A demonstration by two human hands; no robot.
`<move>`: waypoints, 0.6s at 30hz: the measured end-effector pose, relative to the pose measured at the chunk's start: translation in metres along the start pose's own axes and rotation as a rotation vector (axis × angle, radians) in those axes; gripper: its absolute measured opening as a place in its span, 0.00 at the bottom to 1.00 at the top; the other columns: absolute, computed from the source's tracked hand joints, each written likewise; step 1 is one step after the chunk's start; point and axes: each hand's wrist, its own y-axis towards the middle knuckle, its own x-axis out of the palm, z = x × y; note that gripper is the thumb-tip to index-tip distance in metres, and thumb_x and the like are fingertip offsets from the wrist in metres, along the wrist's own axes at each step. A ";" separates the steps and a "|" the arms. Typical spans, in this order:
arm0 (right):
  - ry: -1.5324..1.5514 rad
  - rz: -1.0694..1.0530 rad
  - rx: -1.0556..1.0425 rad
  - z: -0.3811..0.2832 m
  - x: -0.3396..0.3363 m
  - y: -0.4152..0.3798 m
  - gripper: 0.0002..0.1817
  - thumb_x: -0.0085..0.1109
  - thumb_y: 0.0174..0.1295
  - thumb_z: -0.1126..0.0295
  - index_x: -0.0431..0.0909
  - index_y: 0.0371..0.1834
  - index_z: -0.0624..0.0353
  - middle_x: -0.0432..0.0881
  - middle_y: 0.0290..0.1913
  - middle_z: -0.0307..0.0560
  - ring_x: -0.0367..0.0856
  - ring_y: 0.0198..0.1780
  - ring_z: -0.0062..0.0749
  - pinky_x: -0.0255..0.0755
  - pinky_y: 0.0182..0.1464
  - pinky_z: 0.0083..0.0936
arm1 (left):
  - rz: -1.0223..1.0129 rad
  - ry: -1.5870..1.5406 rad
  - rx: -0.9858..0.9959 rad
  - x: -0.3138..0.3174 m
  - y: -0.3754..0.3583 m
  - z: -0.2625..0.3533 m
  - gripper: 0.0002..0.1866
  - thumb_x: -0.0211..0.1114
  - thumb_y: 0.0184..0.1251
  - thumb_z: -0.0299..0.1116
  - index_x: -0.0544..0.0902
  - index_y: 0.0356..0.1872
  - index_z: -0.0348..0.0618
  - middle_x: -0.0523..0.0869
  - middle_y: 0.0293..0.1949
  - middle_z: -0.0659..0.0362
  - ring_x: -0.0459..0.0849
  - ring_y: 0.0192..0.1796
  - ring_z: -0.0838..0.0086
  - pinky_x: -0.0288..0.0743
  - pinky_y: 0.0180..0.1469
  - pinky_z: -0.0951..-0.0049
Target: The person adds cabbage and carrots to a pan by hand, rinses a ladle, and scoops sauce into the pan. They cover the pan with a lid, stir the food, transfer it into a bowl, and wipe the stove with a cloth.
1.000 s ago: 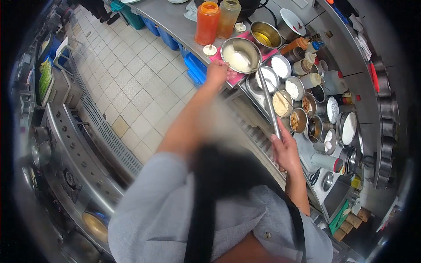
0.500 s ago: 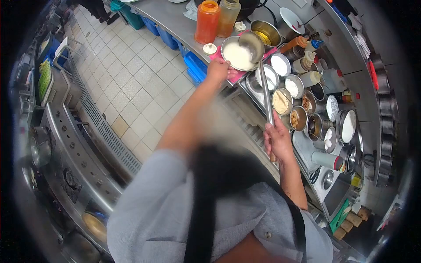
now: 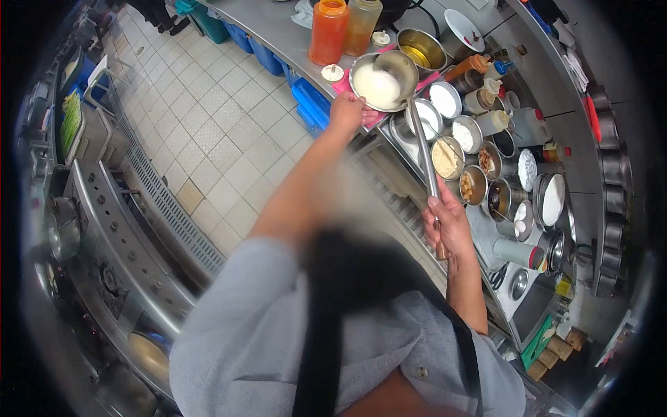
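Observation:
My left hand (image 3: 353, 113) is closed on the near rim of a metal bowl (image 3: 357, 97) that holds a pale creamy liquid. My right hand (image 3: 448, 221) is wrapped round the handle of a long metal ladle (image 3: 424, 149). The ladle's round head (image 3: 397, 71) is inside the bowl, tilted against its right side. A pink cloth (image 3: 342, 85) shows under the bowl. Just behind stands a metal pot (image 3: 421, 50) with yellow liquid.
Orange-filled bottle (image 3: 328, 33) and amber bottle (image 3: 361, 28) stand behind the bowl. Several metal containers of ingredients, such as a yellow paste (image 3: 445, 159), line the right counter. A stove (image 3: 114, 250) is at left. A person's legs (image 3: 156, 15) show far off.
The ladle's handle and my right hand have moved slightly right and down. The ladle's head has shifted a little within the bowl. My left hand has stayed at the rim.

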 end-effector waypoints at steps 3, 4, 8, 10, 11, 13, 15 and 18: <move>-0.101 0.027 -0.023 0.000 0.002 -0.003 0.34 0.50 0.69 0.69 0.49 0.77 0.49 0.69 0.22 0.35 0.60 0.10 0.16 0.58 0.12 0.17 | 0.003 -0.019 0.006 0.002 -0.001 0.000 0.06 0.54 0.71 0.26 0.67 0.37 0.36 0.82 0.32 0.45 0.88 0.32 0.59 0.85 0.30 0.66; -0.158 0.040 -0.037 0.000 0.002 -0.004 0.34 0.50 0.69 0.70 0.49 0.77 0.50 0.69 0.21 0.35 0.60 0.10 0.17 0.58 0.12 0.17 | -0.003 -0.036 0.010 0.003 -0.001 -0.001 0.06 0.54 0.71 0.26 0.67 0.37 0.36 0.81 0.32 0.45 0.87 0.32 0.59 0.85 0.30 0.67; -0.226 0.072 -0.028 -0.008 0.004 -0.013 0.34 0.50 0.69 0.72 0.50 0.77 0.53 0.69 0.21 0.35 0.61 0.10 0.17 0.57 0.12 0.16 | 0.027 0.045 0.003 0.006 -0.005 0.004 0.09 0.52 0.72 0.27 0.73 0.46 0.30 0.84 0.37 0.44 0.88 0.38 0.60 0.86 0.38 0.69; -0.272 0.076 -0.043 -0.015 0.006 -0.021 0.33 0.49 0.69 0.72 0.51 0.77 0.53 0.69 0.21 0.35 0.61 0.10 0.16 0.57 0.12 0.16 | 0.030 0.049 -0.001 0.006 -0.007 0.009 0.09 0.52 0.72 0.28 0.73 0.44 0.31 0.84 0.36 0.44 0.88 0.37 0.60 0.86 0.37 0.69; -0.274 0.073 -0.040 -0.018 0.006 -0.025 0.33 0.49 0.69 0.72 0.51 0.77 0.53 0.69 0.21 0.35 0.61 0.10 0.16 0.57 0.12 0.16 | 0.034 0.047 -0.002 0.004 -0.004 0.008 0.09 0.52 0.72 0.28 0.73 0.44 0.31 0.84 0.36 0.44 0.88 0.37 0.60 0.86 0.37 0.69; -0.270 0.072 -0.080 -0.022 0.005 -0.030 0.33 0.51 0.68 0.72 0.53 0.76 0.53 0.69 0.21 0.35 0.62 0.11 0.16 0.58 0.12 0.16 | -0.007 -0.031 -0.024 0.001 0.006 0.004 0.06 0.56 0.71 0.26 0.68 0.40 0.35 0.81 0.33 0.46 0.87 0.31 0.58 0.85 0.30 0.63; -0.301 0.081 -0.107 -0.020 0.001 -0.026 0.33 0.50 0.68 0.72 0.52 0.76 0.53 0.69 0.21 0.35 0.62 0.11 0.16 0.58 0.13 0.15 | -0.015 -0.029 -0.043 -0.003 0.010 0.002 0.07 0.56 0.70 0.26 0.69 0.41 0.35 0.81 0.34 0.46 0.87 0.31 0.58 0.85 0.30 0.63; -0.363 0.110 -0.152 -0.013 -0.002 -0.011 0.33 0.50 0.69 0.73 0.52 0.77 0.51 0.68 0.21 0.34 0.63 0.13 0.15 0.59 0.14 0.15 | -0.018 -0.022 -0.045 -0.006 0.007 0.004 0.08 0.57 0.69 0.27 0.70 0.43 0.34 0.81 0.35 0.47 0.87 0.32 0.59 0.86 0.31 0.63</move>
